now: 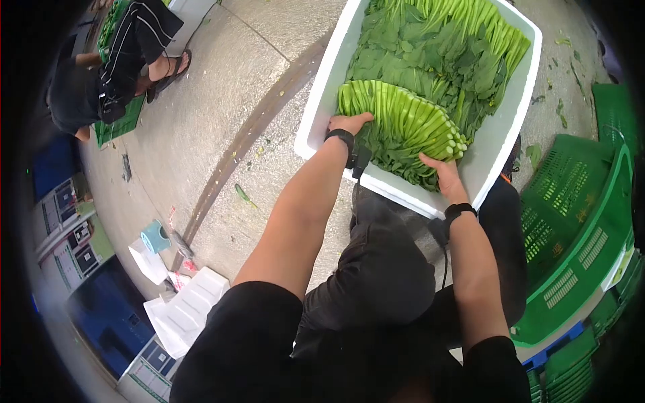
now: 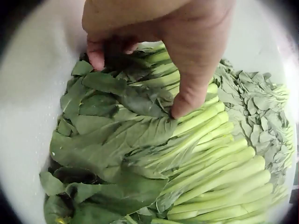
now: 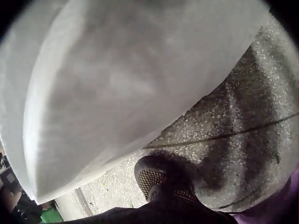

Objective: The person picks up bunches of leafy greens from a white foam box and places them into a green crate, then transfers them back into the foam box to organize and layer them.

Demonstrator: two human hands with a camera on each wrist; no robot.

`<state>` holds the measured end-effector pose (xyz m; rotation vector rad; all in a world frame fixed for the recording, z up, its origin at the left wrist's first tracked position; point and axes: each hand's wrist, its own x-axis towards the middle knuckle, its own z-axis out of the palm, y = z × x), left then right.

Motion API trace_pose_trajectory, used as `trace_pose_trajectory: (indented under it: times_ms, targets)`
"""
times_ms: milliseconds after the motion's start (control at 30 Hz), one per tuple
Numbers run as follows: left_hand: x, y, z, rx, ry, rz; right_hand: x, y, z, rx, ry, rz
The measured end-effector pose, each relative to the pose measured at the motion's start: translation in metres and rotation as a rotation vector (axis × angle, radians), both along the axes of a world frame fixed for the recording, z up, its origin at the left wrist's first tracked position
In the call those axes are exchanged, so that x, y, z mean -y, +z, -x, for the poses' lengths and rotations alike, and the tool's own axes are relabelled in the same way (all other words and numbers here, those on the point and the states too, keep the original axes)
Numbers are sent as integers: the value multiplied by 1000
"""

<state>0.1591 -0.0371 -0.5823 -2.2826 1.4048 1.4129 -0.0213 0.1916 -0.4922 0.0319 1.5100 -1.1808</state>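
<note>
A white foam box holds leafy green choy sum, laid in rows with pale stems. The near row of choy sum curves across the front of the box, stem ends to the right and leaves toward the near wall. My left hand grips this row's left end; in the left wrist view its thumb lies on the stems and its fingers reach over the leaves. At the right end my right hand holds the bunch, thumb by the stem ends, its other fingers hidden. The right wrist view shows the box wall, not the hand.
Green plastic crates stand to the right. Another person sits at the upper left beside a green crate. White foam pieces and a light blue container lie at the lower left. A shoe is beneath the box.
</note>
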Motion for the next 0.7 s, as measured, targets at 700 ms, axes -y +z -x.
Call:
trace_pose_trajectory:
  times_ms: [700]
  targets:
    - [-10, 19, 13, -119, 78, 35, -3, -17, 8, 366, -156, 26]
